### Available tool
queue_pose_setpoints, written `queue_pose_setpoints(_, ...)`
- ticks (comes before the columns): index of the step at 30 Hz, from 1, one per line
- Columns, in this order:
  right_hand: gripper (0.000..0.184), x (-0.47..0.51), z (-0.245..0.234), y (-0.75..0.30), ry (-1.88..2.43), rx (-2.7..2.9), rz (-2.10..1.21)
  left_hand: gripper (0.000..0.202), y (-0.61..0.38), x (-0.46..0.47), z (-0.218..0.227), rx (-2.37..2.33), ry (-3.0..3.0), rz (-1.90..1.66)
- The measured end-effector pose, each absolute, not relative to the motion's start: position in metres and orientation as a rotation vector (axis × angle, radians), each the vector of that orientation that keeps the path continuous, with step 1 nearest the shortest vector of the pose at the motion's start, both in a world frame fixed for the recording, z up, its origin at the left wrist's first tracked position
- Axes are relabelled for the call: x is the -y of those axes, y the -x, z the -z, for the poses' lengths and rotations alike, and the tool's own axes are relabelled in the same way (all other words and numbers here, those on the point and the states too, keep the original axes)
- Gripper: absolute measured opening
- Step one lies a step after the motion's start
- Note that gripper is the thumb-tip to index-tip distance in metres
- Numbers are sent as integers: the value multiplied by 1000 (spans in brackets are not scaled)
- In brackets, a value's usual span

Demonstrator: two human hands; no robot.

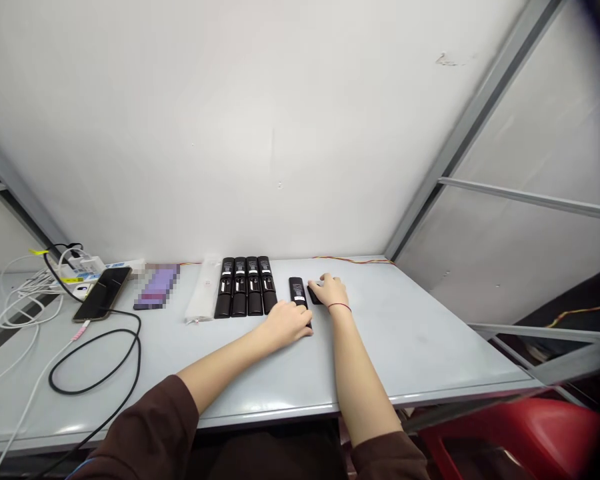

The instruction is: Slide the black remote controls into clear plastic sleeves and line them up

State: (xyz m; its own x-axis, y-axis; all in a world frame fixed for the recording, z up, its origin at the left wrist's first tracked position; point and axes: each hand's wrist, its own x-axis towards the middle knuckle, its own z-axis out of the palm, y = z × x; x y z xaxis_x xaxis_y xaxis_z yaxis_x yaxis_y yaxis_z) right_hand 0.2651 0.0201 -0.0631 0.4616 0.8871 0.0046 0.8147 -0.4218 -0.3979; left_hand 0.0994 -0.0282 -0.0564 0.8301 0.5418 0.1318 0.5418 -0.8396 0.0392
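A black remote control (297,288) lies back side up on the grey table, a white label on it. My left hand (287,323) is closed around its near end, which the fingers partly hide. Just to the right, my right hand (331,291), with a red string at the wrist, has its fingers closed on a small flat black piece (314,293). Most of that piece is under the hand, so its kind is unclear. Left of my hands, several black remote controls (245,287) lie side by side, backs up, with their battery compartments uncovered.
Beside the row lies a translucent plastic bag (203,290). Farther left are a blurred purple item (157,287), a smartphone (103,293), tangled white cables (25,307) and a looped black cable (97,387). A white wall panel stands behind; a red chair (530,433) is below right.
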Motion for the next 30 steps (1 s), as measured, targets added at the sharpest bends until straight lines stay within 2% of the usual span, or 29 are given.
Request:
queue_pose_setpoints(12,37,-11,52,-240,2247,1796,-334,24,-89,-30,59,-1420,-2932,-311)
queue_pose_setpoints(17,31,-5,47,-232,2177,1922,-410,22,-93,-42,60,-1462,-2888,-295)
queue_pose_setpoints(24,37,3,34,-229,2116,2036,-560,22,-102,-39,68,-1488,-2844,-308)
queue_pose_setpoints(30,47,12,26,-227,2088,2102,-679,28,-92,-38,50,-1489,-2807,-354)
